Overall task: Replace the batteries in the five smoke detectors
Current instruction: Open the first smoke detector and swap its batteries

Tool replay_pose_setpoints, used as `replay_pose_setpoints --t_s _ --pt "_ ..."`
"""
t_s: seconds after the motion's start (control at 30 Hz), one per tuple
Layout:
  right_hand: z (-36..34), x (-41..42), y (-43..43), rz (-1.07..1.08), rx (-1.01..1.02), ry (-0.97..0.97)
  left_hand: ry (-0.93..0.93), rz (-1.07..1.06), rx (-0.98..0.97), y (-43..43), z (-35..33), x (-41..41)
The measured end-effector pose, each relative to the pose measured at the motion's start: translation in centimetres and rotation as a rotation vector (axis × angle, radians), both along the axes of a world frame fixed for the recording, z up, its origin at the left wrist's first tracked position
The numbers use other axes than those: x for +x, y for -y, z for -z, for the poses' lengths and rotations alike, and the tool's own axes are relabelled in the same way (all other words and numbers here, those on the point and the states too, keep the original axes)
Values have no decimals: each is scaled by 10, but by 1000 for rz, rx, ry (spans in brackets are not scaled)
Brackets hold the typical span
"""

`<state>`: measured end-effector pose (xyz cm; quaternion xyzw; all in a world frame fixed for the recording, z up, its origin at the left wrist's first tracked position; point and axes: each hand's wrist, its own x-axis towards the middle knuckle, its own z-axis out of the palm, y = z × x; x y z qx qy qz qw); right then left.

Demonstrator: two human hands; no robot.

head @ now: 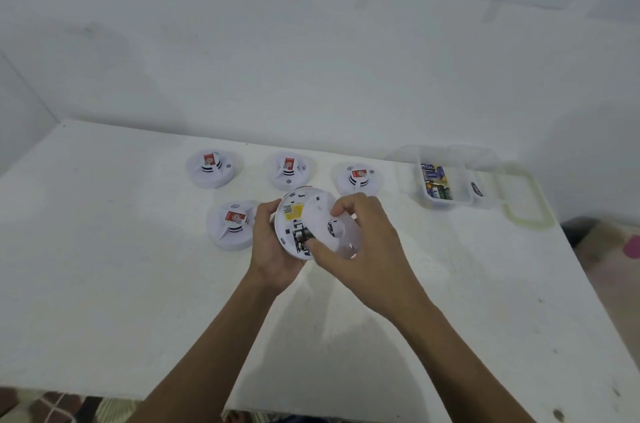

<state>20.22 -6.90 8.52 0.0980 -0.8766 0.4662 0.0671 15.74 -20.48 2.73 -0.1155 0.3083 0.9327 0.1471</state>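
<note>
Left of the battery box (463, 182) and nearer the person, the left hand (273, 244) grips the rim of an upturned smoke detector (292, 214) above the surface (138, 249). The right hand (362, 242) pinches its white back cover (334, 230), which sits askew over the open back. I judge the left should hold the body steady while the right moves the cover flat rather than prising, to spare the tabs. Four more detectors (213, 168) sit farther left of the box. Cover and thumb hide much of the battery bay, so I cannot tell whether its cells are old or new, or whether the cover is coming off or going on.
</note>
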Motion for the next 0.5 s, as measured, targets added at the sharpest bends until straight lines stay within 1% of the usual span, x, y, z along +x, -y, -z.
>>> replay_pose_setpoints --t_s 0.13,0.23,0.3,0.4,0.5 --pt "13 -6 11 110 323 -257 17 13 8 0 -2 1" --pt "22 -9 16 190 475 -435 39 -2 12 -2 -2 3" --pt "26 -10 19 193 505 -476 48 -8 -3 -3 -2 3" --pt "33 -13 23 183 531 -485 70 -39 -43 -3 -4 4" --pt "35 -11 24 172 514 -490 56 -48 -49 -3 -4 4"
